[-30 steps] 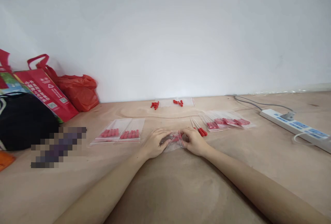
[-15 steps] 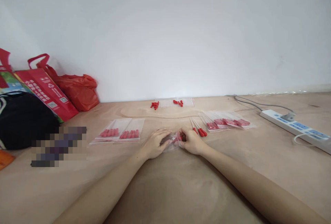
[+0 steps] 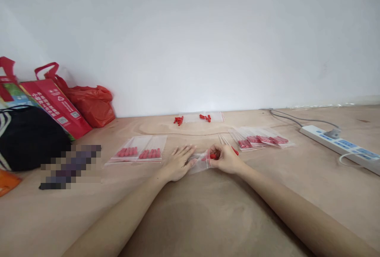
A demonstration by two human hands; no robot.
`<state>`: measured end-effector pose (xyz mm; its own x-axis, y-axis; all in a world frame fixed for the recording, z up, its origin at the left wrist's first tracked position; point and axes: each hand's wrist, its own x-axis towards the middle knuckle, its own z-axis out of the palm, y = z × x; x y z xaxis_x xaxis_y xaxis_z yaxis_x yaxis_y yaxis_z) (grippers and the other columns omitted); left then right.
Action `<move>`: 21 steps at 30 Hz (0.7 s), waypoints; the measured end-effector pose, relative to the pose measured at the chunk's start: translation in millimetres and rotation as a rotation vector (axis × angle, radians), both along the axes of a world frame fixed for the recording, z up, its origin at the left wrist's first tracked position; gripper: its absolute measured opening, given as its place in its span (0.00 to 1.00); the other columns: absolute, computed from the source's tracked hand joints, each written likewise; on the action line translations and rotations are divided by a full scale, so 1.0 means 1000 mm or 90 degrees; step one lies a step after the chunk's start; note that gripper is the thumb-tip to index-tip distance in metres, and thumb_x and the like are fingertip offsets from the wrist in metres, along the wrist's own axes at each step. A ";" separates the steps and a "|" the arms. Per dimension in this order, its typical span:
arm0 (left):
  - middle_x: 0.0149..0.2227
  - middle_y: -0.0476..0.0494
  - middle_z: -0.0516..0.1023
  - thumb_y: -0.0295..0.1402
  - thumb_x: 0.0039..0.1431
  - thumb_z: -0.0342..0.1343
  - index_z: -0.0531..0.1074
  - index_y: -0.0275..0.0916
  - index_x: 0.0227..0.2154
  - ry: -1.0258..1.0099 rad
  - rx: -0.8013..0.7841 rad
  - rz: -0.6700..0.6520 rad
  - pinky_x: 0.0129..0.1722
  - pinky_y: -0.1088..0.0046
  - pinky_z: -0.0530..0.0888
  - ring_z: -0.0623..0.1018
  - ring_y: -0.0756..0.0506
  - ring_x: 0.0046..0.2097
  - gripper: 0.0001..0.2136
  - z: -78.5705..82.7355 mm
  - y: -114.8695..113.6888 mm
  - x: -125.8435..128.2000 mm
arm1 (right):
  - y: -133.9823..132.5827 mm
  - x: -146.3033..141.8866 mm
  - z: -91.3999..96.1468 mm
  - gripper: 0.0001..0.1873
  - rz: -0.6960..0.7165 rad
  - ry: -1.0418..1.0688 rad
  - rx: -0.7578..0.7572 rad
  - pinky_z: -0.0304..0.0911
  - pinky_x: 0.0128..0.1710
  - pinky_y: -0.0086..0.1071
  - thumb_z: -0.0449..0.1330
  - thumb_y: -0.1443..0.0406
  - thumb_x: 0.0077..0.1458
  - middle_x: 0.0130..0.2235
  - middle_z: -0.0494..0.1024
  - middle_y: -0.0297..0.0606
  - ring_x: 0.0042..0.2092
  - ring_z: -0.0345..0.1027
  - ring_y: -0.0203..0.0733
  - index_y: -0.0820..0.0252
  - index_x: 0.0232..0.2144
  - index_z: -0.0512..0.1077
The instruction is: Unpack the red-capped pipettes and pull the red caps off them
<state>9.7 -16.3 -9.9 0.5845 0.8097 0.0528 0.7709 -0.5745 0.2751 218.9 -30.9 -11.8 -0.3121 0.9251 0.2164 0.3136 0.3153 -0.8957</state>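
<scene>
A small clear zip bag (image 3: 199, 165) lies on the wooden table between my hands. My left hand (image 3: 179, 163) rests flat with its fingers stretched out, its thumb touching the bag's left side. At the bag's red-lined edge, my right hand (image 3: 226, 159) is closed on a red-handled tool (image 3: 213, 156); only part of the red handle shows between the fingers. Behind that hand are thin-shafted red-handled tools (image 3: 234, 151), partly hidden. To the left lie filled zip bags (image 3: 152, 152) with red handles in a row. More filled bags (image 3: 259, 139) overlap at the right.
At the wall sit loose red pieces (image 3: 178, 120) and a flat clear bag (image 3: 191, 118). A white power strip (image 3: 341, 146) with a grey cable (image 3: 305, 117) is on the right. Red bags (image 3: 95, 106) and a black bag (image 3: 32, 140) stand left, near a blurred dark object (image 3: 71, 166).
My left hand has flattened and its fingers have spread. My right hand has shifted slightly right, and the red handle now shows outside the bag's edge. The view has shifted slightly.
</scene>
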 end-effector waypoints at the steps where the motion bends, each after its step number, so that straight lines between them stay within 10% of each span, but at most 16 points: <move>1: 0.61 0.45 0.48 0.45 0.61 0.36 0.47 0.45 0.58 0.008 0.000 0.002 0.58 0.55 0.44 0.49 0.43 0.62 0.24 0.000 0.000 0.000 | 0.000 0.002 0.001 0.08 0.002 -0.007 -0.005 0.58 0.23 0.24 0.59 0.68 0.38 0.24 0.72 0.32 0.24 0.63 0.30 0.62 0.27 0.68; 10: 0.61 0.39 0.46 0.53 0.56 0.36 0.51 0.44 0.58 0.056 0.028 0.104 0.57 0.54 0.45 0.47 0.39 0.62 0.30 -0.004 0.003 -0.004 | 0.022 0.051 0.021 0.11 -0.114 0.190 -0.140 0.64 0.24 0.29 0.61 0.67 0.33 0.22 0.72 0.30 0.22 0.66 0.33 0.60 0.25 0.66; 17: 0.60 0.33 0.51 0.50 0.53 0.45 0.58 0.37 0.55 0.044 0.106 0.196 0.56 0.48 0.48 0.49 0.34 0.61 0.30 0.001 0.001 -0.003 | 0.035 0.074 0.023 0.13 -0.307 0.188 0.139 0.64 0.30 0.31 0.58 0.64 0.41 0.28 0.72 0.34 0.29 0.68 0.35 0.60 0.33 0.66; 21: 0.56 0.35 0.61 0.40 0.57 0.44 0.65 0.34 0.49 -0.032 0.222 0.083 0.59 0.59 0.51 0.57 0.40 0.59 0.21 0.009 -0.006 0.006 | 0.030 0.059 0.009 0.11 -0.285 -0.052 0.366 0.63 0.36 0.33 0.52 0.67 0.47 0.33 0.71 0.39 0.33 0.67 0.37 0.60 0.36 0.66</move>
<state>15.6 -22.1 -1.3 0.4680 0.8051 0.3644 0.8341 -0.5386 0.1188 277.5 -1.1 -3.3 0.0333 0.7151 0.6982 0.5813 0.5544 -0.5956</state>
